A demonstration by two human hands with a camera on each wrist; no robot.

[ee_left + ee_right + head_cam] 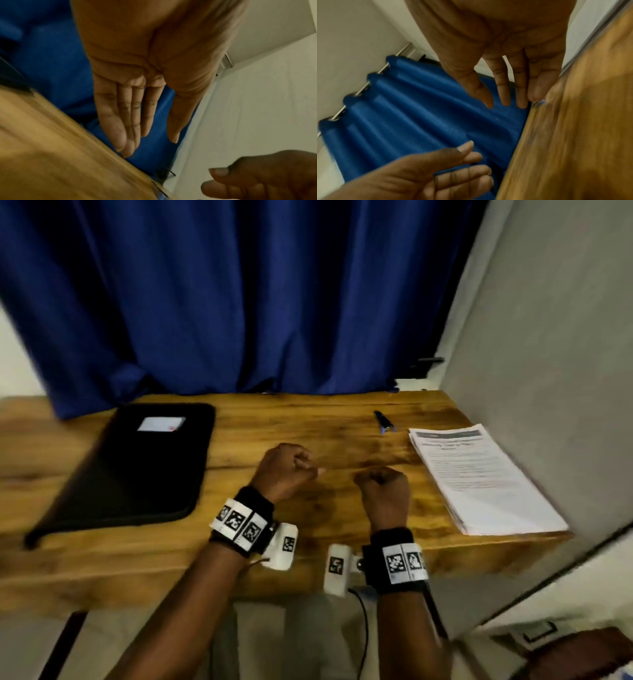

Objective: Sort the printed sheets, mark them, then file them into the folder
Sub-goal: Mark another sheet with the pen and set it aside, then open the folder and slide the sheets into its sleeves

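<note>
A stack of printed sheets (479, 481) lies at the right end of the wooden table (291, 563). A closed black zip folder (130, 470) with a white label lies at the left. A blue pen (384, 422) rests near the back, left of the sheets. My left hand (287, 470) and right hand (383, 491) hover side by side over the middle of the table, between folder and sheets, touching neither. From the head they look bunched. The wrist views show the left hand (149, 144) and the right hand (506, 104) with straight fingers, holding nothing.
A blue curtain (239, 302) hangs behind the table. A grey wall (548, 371) stands close against the table's right end, just beyond the sheets. Bare wood lies between the folder and the sheets. A brown seat corner (582, 655) shows at the lower right.
</note>
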